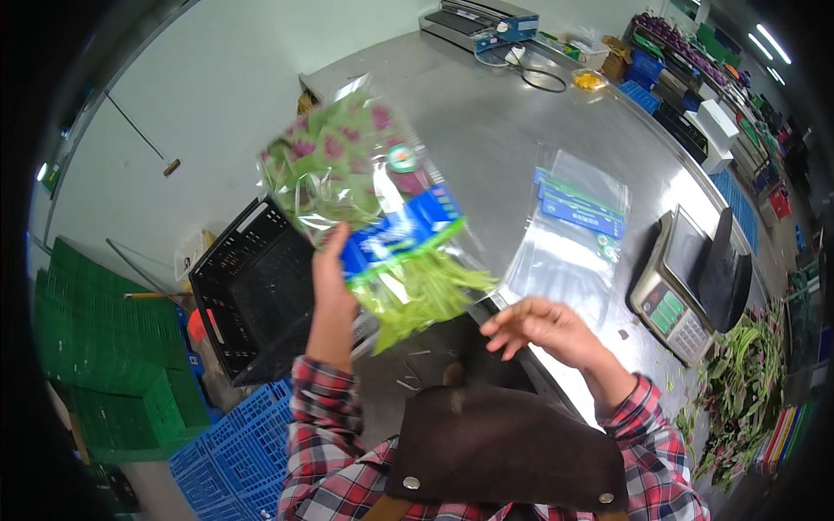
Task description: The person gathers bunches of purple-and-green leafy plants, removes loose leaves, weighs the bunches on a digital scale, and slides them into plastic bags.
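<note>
My left hand (332, 276) grips a clear plastic bag of leafy greens (347, 165) by its edge, raised in front of me. Purple-and-green leaves fill the bag's upper end, a blue printed band crosses it, and pale green stems poke out of the lower end. To the right, my right hand (547, 332) is free of the bag, with its fingers partly curled and apart and nothing in them. Beyond that hand, a stack of flat clear bags (569, 234) with blue bands lies on the steel table (469, 122).
A digital scale (686, 286) stands at the table's right, beside a heap of loose greens (738, 391). At left are a black crate (248, 286), blue crates (239, 456) and stacked green crates (113, 347). A sealing machine (478, 24) sits at the far end.
</note>
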### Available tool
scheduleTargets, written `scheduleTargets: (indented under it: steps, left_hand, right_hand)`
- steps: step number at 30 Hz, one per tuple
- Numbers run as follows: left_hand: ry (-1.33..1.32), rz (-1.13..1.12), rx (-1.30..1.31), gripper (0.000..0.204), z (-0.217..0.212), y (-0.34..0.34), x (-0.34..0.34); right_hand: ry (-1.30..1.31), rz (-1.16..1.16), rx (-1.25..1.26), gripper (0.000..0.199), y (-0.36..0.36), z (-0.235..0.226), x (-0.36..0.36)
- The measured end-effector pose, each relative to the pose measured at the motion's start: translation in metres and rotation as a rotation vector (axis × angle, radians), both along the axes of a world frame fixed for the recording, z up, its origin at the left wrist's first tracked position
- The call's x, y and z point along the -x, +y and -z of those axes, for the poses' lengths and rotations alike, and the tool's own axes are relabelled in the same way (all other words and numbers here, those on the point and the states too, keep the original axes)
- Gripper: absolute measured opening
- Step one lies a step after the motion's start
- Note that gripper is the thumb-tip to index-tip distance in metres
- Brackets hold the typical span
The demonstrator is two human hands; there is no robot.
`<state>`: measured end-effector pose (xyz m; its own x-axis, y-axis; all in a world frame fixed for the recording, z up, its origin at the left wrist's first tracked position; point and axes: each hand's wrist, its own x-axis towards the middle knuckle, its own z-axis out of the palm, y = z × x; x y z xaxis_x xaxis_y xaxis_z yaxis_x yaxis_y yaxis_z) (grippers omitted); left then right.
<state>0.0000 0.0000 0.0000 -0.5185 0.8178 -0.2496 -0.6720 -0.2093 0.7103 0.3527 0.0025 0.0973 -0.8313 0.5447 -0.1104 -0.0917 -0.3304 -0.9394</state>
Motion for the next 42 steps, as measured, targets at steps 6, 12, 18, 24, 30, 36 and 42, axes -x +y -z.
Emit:
scheduleTargets:
  steps: [6,12,18,24,30,36,42]
  left_hand:
    - [0.078,0.060,0.198,0.023,0.049,0.010,0.184]
    - [0.346,0.307,0.438,0.045,0.035,0.009,0.180]
    - [1.380,-0.500,0.581,0.045,0.054,0.006,0.163]
    - [1.109,0.001,0.201,0.041,0.111,0.020,-0.041]
    - [0.843,1.063,-0.126,0.022,0.070,-0.029,-0.326]
    - [1.140,1.604,-0.434,0.019,0.069,-0.108,-0.527]
    - [1.754,1.525,-0.965,0.023,0.091,-0.167,-0.686]
  right_hand:
    - [-0.169,0.157,0.290,0.032,-0.037,0.081,0.033]
    - [-0.393,0.292,0.275,0.037,-0.054,0.120,-0.001]
    - [-0.349,0.509,0.186,0.026,-0.107,0.199,-0.086]
    - [-0.744,1.106,0.330,0.028,-0.238,0.192,-0.182]
    - [-1.109,1.845,0.059,0.028,-0.305,0.186,-0.418]
    - [-1.720,1.730,-0.405,0.023,-0.320,0.198,-0.609]
    - [-1.827,1.139,-0.697,0.021,-0.321,0.244,-0.678]
